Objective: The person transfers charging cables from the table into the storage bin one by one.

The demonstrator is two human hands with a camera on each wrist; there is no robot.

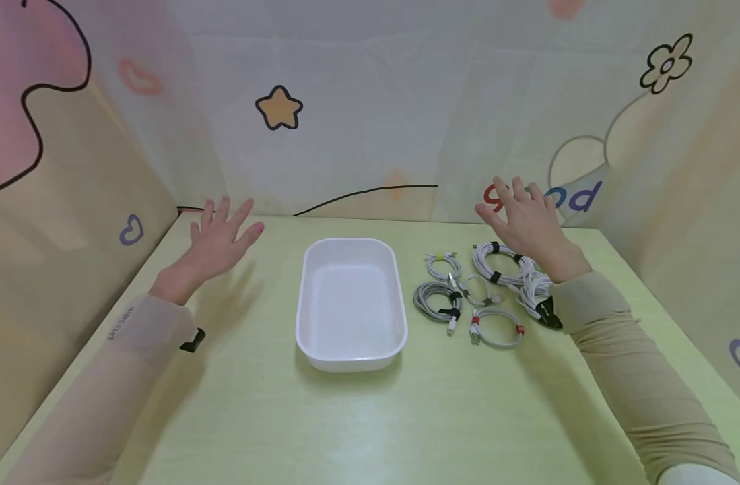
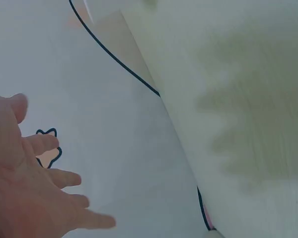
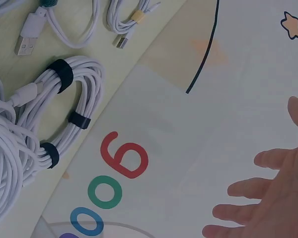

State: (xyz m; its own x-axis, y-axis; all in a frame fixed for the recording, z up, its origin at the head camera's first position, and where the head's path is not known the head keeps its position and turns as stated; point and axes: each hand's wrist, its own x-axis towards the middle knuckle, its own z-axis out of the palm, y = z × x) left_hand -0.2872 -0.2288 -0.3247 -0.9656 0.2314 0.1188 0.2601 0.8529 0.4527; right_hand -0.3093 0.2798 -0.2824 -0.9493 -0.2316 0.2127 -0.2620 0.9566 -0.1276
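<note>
My left hand point(image 1: 215, 246) hovers over the table's left side, fingers spread, holding nothing; the left wrist view shows the same hand point(image 2: 35, 183) before the backdrop. On the other side my right hand point(image 1: 530, 225) is raised above the far right cables, its fingers spread too. Under it lies a large coiled white cable point(image 1: 497, 263) with black ties, and beside that a white bundle point(image 1: 534, 289) with a black wrap. Nearer the middle are a grey coiled cable point(image 1: 433, 301), a cable with a yellow tie point(image 1: 444, 267), one with red ties point(image 1: 497, 328) and a small white one point(image 1: 479, 291).
A white rectangular tub point(image 1: 351, 303) with nothing in it stands mid-table, left of the cables. A printed cloth backdrop point(image 1: 357, 121) rises behind the pale table point(image 1: 345, 431) and along both sides. A black clip point(image 1: 192, 341) shows at the left sleeve.
</note>
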